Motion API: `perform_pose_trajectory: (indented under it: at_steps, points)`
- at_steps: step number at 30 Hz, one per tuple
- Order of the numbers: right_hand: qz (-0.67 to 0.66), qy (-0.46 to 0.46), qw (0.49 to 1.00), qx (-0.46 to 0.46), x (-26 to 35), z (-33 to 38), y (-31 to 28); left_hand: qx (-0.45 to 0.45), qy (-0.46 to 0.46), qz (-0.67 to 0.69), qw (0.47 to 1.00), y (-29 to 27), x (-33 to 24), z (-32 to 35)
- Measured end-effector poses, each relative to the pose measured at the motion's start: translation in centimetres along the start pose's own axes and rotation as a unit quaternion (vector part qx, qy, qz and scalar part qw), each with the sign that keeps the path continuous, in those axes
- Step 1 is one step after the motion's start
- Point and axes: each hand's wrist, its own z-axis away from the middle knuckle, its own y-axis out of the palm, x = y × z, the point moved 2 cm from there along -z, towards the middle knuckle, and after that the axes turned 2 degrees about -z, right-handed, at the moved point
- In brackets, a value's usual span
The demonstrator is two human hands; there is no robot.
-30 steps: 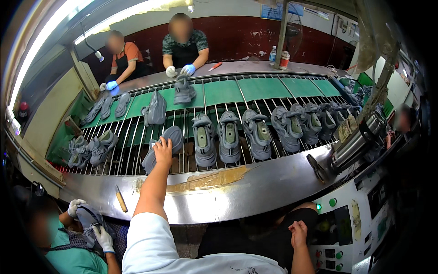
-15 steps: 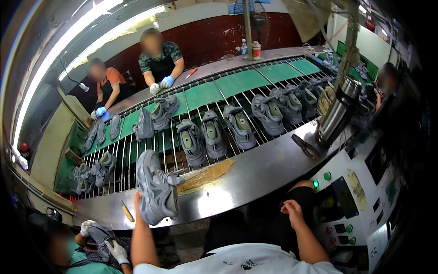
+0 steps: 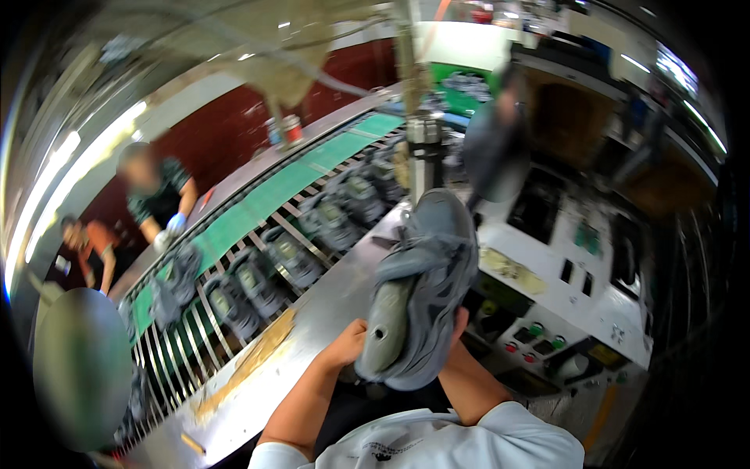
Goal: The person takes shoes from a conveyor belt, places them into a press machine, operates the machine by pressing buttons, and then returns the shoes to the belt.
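Grey shoe upper [image 3: 426, 289]: on its last, raised before the person's chest, toe pointing away, above the steel table edge.
Conveyor [image 3: 266, 195]: green belt with metal slats, carrying a row of grey shoes [image 3: 289, 258]; two co-workers stand on its far side.
Control panel [image 3: 562, 266]: at right, with coloured buttons [image 3: 539, 336] just beyond the shoe.
Left hand [image 3: 348, 344]: fingers closed around the heel end.
Right hand [image 3: 459, 322]: mostly hidden behind the shoe, against its side; grip cannot be told.

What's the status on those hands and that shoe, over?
Both hands on grey shoe: left hand at heel, right hand behind. Shoe raised above steel counter. Nothing blocking.
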Motion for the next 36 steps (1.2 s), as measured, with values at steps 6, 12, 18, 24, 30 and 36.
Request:
perform_pose_trajectory:
  at_steps: [6, 12, 18, 24, 30, 36]
  points:
    - [0.063, -0.241, 0.953, -0.175, 18.9, 6.6, -1.3, 0.017, -0.091, -0.007, 0.996, 2.4, 4.4, -5.5]
    - [0.259, -0.296, 0.8, -0.453, 37.9, 19.1, -1.0, -0.182, -0.078, -0.031, 0.98, -0.2, 13.0, -5.6]
    - [0.732, -0.183, 0.271, -0.597, 52.1, 15.5, 6.0, -0.328, -0.045, -0.112, 0.937, -6.1, 20.2, -3.7]
    - [0.778, 0.055, 0.112, -0.615, 60.9, 8.5, 4.3, -0.365, -0.043, -0.25, 0.896, -5.3, 21.2, -2.8]
    - [0.758, 0.184, 0.104, -0.617, 63.9, 5.4, -0.7, -0.363, 0.001, -0.445, 0.818, -5.3, 22.2, -3.2]
    - [0.735, 0.221, 0.127, -0.629, 63.3, 6.6, -4.0, -0.38, -0.019, -0.425, 0.822, -3.9, 20.8, -3.5]
